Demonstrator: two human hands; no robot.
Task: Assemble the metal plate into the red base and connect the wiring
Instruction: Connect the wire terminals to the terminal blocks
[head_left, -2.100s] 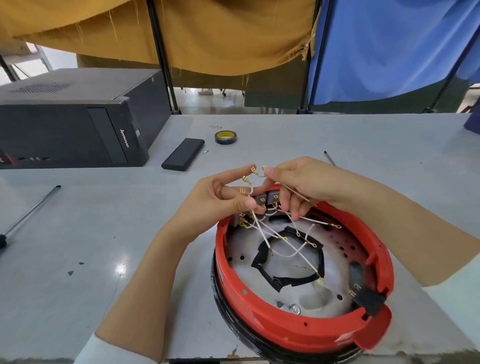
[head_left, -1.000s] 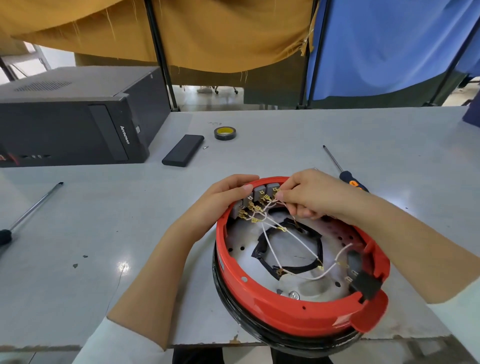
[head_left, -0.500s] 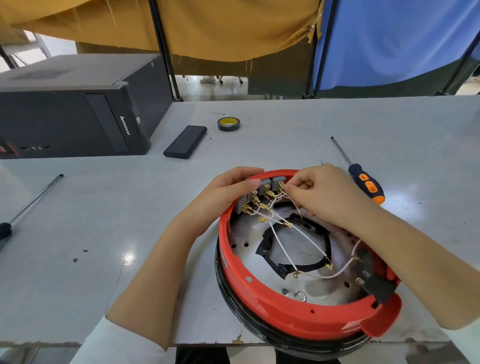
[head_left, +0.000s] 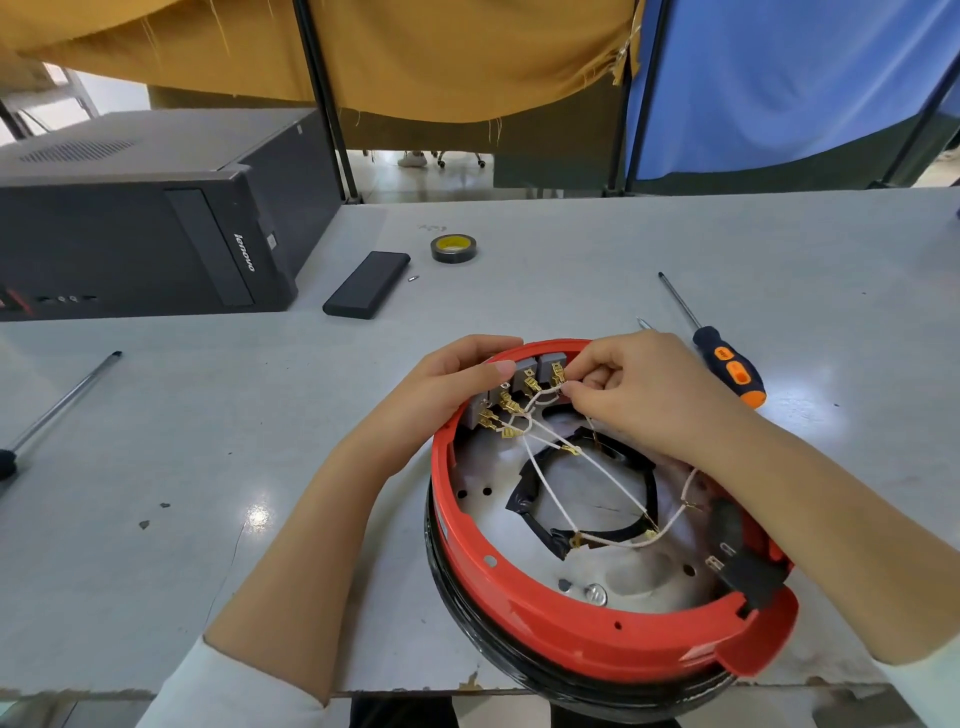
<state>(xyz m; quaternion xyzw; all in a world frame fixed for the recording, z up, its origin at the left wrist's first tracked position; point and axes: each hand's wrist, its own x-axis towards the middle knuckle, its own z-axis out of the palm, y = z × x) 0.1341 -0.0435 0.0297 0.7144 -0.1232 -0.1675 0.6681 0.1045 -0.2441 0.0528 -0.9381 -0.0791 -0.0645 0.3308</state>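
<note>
The round red base (head_left: 571, 631) lies at the table's near edge with the metal plate (head_left: 613, 571) seated inside it. White wires (head_left: 540, 478) with brass terminals run across the plate to grey switch blocks (head_left: 524, 376) on the far rim. My left hand (head_left: 452, 387) grips the far rim and the switch blocks from outside, thumb on a block. My right hand (head_left: 639, 389) pinches a wire's brass terminal (head_left: 558, 373) at the rightmost block. A black connector (head_left: 748, 571) sits at the base's right side.
An orange-and-black screwdriver (head_left: 727, 371) lies right of the base. Farther back are a black tape roll (head_left: 453, 248), a flat black box (head_left: 366, 285) and a black computer case (head_left: 145, 218). A long metal tool (head_left: 62, 402) lies at the left.
The hands came down from holding the wire bundle above the base to the switch blocks on the rim. The wires now lie across the plate, and my right hand pinches a terminal.
</note>
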